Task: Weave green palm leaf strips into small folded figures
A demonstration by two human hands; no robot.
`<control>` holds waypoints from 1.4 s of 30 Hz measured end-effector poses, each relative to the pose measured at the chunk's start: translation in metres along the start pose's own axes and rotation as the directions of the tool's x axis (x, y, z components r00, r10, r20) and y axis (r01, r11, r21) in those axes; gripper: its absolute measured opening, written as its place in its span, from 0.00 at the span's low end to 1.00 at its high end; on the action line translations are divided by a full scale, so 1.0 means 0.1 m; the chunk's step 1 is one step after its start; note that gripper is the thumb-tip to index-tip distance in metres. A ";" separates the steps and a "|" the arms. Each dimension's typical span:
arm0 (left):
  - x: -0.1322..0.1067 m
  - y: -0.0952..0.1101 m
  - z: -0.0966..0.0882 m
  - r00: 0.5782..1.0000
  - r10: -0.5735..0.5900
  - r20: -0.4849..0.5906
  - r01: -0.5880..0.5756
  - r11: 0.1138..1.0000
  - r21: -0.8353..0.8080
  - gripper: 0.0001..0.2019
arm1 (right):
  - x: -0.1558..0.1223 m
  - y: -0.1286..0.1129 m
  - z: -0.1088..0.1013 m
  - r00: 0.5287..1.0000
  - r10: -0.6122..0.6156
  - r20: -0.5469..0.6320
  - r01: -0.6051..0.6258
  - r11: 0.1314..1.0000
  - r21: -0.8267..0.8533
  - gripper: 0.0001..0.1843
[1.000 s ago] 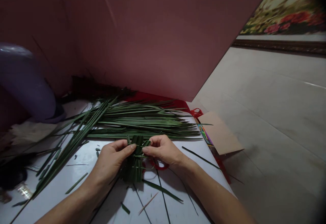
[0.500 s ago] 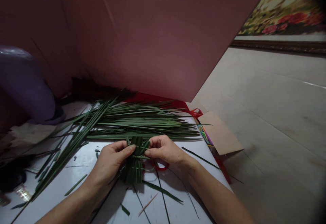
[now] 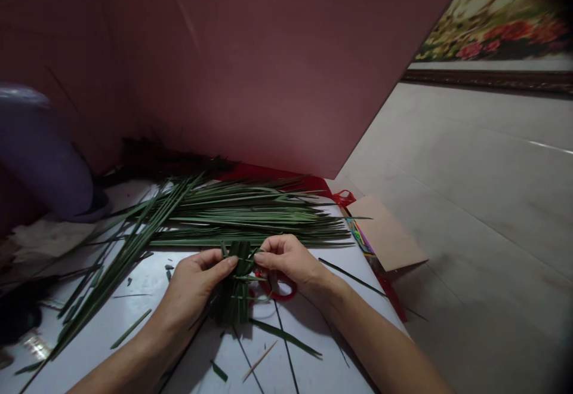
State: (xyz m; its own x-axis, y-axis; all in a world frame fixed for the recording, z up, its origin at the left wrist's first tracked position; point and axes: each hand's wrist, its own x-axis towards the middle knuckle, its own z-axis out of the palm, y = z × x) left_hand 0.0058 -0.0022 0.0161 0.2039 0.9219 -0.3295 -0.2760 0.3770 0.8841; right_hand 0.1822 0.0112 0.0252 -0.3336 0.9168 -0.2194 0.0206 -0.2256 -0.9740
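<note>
A small woven piece of green leaf strips [image 3: 237, 298] is held upright over the white table between both hands. My left hand [image 3: 199, 277] is closed on its left side, thumb across the front near the top. My right hand [image 3: 286, 259] pinches a strip end at the piece's upper right edge, thumb against fingers. Thin lighter strips run across the woven face. Red-handled scissors [image 3: 286, 292] lie on the table just behind and below my right hand, their blades hidden.
Long green leaves [image 3: 268, 215] are heaped across the back of the table [image 3: 340, 316], and a bundle [image 3: 129, 251] slants down the left. A pointed wooden stick [image 3: 259, 361] and leaf scraps lie in front. A purple object [image 3: 45, 149] stands at left; a cardboard flap [image 3: 387, 233] is at right.
My right hand has shifted slightly left and up, its fingertips now closer against the woven piece's edge. More of the red scissor handle shows. My left hand keeps its hold.
</note>
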 end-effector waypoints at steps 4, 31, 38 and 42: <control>0.00 0.02 0.01 1.000 -0.021 0.013 0.021 1.000 -0.018 0.09 | -0.01 -0.02 -0.02 1.000 0.012 0.025 -0.013 0.999 0.049 0.18; 0.02 -0.07 -0.02 0.999 -0.010 0.036 0.007 0.995 0.097 0.10 | 0.00 0.08 0.07 0.999 -0.039 -0.032 0.036 0.996 -0.085 0.14; -0.01 -0.04 0.02 0.999 -0.015 -0.050 0.015 1.000 -0.002 0.08 | 0.02 0.11 0.08 0.995 -0.071 -0.067 0.065 0.994 -0.089 0.13; -0.01 -0.03 0.03 0.998 -0.013 -0.065 0.013 1.000 0.010 0.09 | 0.02 0.11 0.10 0.993 -0.066 -0.097 0.055 0.992 -0.115 0.12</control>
State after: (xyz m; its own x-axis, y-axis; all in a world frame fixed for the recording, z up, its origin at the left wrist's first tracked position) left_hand 0.0095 -0.0046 0.0154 0.1456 0.9209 -0.3616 -0.2641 0.3884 0.8828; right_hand 0.1719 0.0073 0.0150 -0.2414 0.9573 -0.1589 0.1106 -0.1355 -0.9846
